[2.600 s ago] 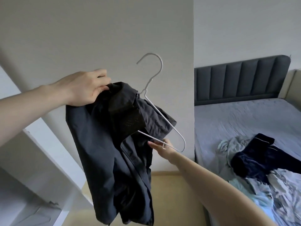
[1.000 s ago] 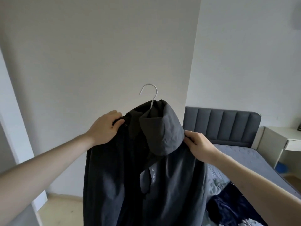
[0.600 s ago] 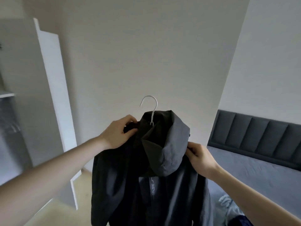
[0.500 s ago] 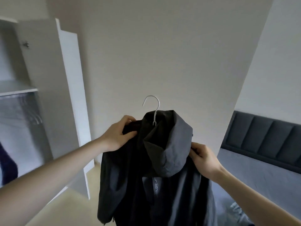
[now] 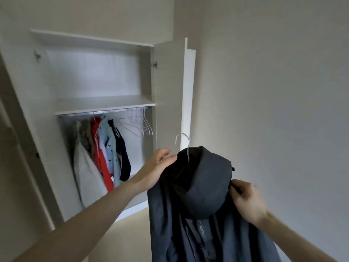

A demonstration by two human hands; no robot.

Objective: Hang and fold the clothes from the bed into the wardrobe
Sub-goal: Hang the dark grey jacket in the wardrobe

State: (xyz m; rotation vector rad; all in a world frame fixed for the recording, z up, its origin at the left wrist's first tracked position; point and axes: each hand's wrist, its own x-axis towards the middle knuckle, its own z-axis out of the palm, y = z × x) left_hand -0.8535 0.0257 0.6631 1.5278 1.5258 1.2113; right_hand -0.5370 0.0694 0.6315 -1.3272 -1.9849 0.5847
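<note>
In the head view, the person is facing the open wardrobe (image 5: 166, 91) and holding one dark hooded jacket (image 5: 204, 205) already seated on one white hanger (image 5: 184, 144), whose hook is sticking up above the collar, in the air just right of the opening and not yet on the rail (image 5: 105, 112). The left hand (image 5: 157, 172) is supporting the jacket's left shoulder, its fingers lying fairly straight along the cloth with the thumb hidden, so I cannot tell how firmly it is gripping; the right hand (image 5: 247, 201) is pinching the right shoulder with curled fingers. On the rail, hung clothes (image 5: 102, 152) are already crowding the left part, about five or six, though overlap is blurring the count, and a cluster of bare hangers (image 5: 139, 123), too thin to count surely, is waiting at the right. So this garment seems one step from done: hooking it on is remaining. The bed is lying outside the picture, so what is left there cannot be told.
</note>
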